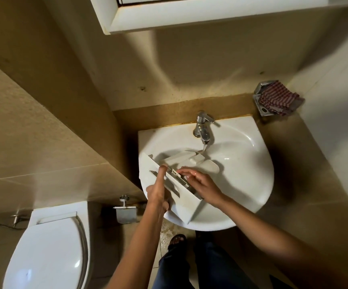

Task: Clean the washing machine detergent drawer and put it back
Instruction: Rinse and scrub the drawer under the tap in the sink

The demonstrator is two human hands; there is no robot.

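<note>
The drawer (pixel 179 158) lies slantwise across the left half of the sink (pixel 248 170), filling that side of the bowl. The tap (pixel 203 130) juts over the sink's back middle. The sink's right half is bare bowl, open from above and in front. A wall (pixel 64 101) crowds the sink's left edge; a cabinet (pixel 168 19) overhangs above.

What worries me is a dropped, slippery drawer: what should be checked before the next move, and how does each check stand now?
1. Drawer over basin: ok; the detergent drawer lies across the sink.
2. Grip: ok; the left hand holds the front panel, index finger straight along it.
3. Right hand: ok; its fingers rest inside the drawer.
4. Water from the tap: cannot tell.
5. Drawer clean: cannot tell, too blurred.
6. Drying cloth: ok; the striped cloth lies in the wall holder to the right.
</note>
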